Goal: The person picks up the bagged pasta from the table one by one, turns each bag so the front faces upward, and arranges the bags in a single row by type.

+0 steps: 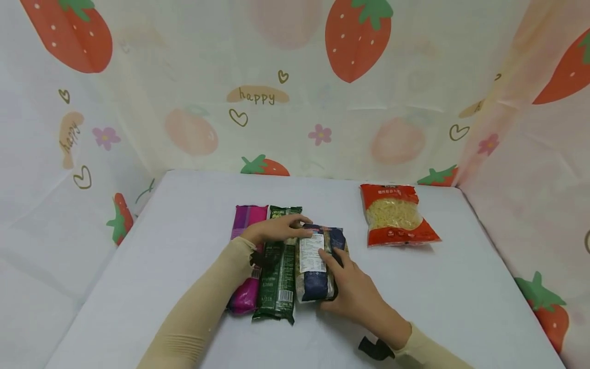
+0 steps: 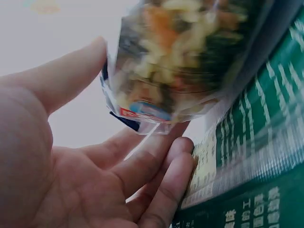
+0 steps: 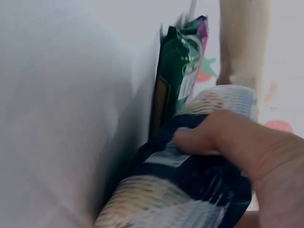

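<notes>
A navy bag of pasta point(image 1: 315, 261) with a white label and a see-through part lies face up, right of a green packet point(image 1: 276, 282). My right hand point(image 1: 357, 294) grips its right side, the thumb near the close end and the fingers over the top; in the right wrist view the thumb point(image 3: 199, 140) presses the navy wrapper. At the far end my left hand point(image 1: 278, 229) reaches across the green packet and holds the pasta bag's end. Through the wrapper in the left wrist view, coloured pasta point(image 2: 175, 52) shows between thumb and fingers.
A magenta and purple packet point(image 1: 244, 300) lies along the green packet's left side, partly under the left forearm. Toward the back right sits a red bag of pale pasta point(image 1: 394, 214). Strawberry-print cloth point(image 1: 286, 123) walls the white table point(image 1: 184, 215) at back and sides.
</notes>
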`<state>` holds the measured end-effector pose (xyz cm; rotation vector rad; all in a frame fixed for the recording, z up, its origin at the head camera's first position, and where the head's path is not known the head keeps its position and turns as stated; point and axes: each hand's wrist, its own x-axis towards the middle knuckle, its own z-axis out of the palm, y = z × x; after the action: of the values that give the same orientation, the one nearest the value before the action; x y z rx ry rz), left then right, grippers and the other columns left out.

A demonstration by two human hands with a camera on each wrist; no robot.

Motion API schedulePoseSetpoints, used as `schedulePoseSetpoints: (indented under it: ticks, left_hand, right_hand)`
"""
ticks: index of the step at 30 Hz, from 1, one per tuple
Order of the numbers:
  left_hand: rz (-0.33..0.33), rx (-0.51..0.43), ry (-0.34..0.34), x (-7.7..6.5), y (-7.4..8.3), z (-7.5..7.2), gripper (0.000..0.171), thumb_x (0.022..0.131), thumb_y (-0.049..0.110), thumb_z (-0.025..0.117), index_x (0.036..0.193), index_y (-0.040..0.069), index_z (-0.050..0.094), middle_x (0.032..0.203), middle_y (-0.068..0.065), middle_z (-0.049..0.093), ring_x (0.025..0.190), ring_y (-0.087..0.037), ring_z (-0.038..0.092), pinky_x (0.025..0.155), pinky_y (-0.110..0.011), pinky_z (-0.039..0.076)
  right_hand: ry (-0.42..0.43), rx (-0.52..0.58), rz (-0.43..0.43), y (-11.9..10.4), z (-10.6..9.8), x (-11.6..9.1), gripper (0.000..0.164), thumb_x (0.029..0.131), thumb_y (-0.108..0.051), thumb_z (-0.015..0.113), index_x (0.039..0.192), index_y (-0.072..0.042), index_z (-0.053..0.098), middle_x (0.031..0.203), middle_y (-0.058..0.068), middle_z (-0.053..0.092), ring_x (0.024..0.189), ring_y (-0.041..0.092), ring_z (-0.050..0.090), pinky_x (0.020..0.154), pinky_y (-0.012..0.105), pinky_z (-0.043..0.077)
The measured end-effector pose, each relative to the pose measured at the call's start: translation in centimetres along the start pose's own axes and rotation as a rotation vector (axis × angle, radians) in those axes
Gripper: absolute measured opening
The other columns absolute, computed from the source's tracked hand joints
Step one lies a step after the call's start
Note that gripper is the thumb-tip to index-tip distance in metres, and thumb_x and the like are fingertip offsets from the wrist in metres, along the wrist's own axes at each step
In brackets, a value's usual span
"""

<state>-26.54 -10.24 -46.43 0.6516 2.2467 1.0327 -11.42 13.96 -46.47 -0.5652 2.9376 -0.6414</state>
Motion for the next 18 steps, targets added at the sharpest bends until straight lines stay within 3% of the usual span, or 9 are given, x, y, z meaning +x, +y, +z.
schedulePoseSetpoints:
  ticks: [6, 11, 15, 18]
  left_hand:
    - [0.018, -0.163, 0.051, 0.2, -0.3, 0.2, 0.058, 0.116, 0.042, 0.048, 0.164, 0.009, 0.043, 0.158, -0.021, 0.051, 0.14, -0.04, 0.056, 0.114, -0.053, 0.049]
    - [0.035, -0.308, 0.089, 0.4, -0.1, 0.6, 0.057, 0.119, 0.035, 0.042, 0.166, 0.003, 0.038, 0.161, -0.025, 0.046, 0.144, -0.042, 0.053, 0.114, -0.047, 0.051]
    - [0.05, -0.363, 0.097, 0.5, 0.5, 0.9, 0.051, 0.119, 0.026, 0.044, 0.166, 0.006, 0.04, 0.165, -0.023, 0.042, 0.146, -0.042, 0.051, 0.114, -0.046, 0.052]
    - [0.096, -0.345, 0.084, 0.6, 0.7, 0.9, 0.051, 0.116, 0.016, 0.049, 0.166, 0.009, 0.041, 0.165, -0.022, 0.043, 0.146, -0.04, 0.051, 0.114, -0.048, 0.052]
  right_hand:
    - [0.05, 0.142, 0.011, 1.1, -0.3, -0.4, 0.113, 0.071, -0.028, 0.102, 0.167, -0.022, 0.042, 0.164, 0.021, 0.04, 0.126, 0.042, 0.063, 0.098, 0.058, 0.059]
    - [0.126, 0.265, 0.005, 2.0, -0.2, -0.7, 0.109, 0.075, -0.018, 0.098, 0.167, -0.019, 0.041, 0.164, 0.018, 0.042, 0.133, 0.04, 0.06, 0.105, 0.057, 0.056]
    - [0.168, 0.354, 0.001, 2.6, -0.7, -1.0, 0.105, 0.078, -0.013, 0.096, 0.167, -0.018, 0.042, 0.163, 0.018, 0.045, 0.141, 0.041, 0.053, 0.11, 0.06, 0.052]
    - [0.188, 0.434, -0.004, 3.1, -1.0, -1.0, 0.102, 0.079, -0.011, 0.095, 0.167, -0.02, 0.043, 0.162, 0.016, 0.046, 0.144, 0.039, 0.05, 0.111, 0.062, 0.051]
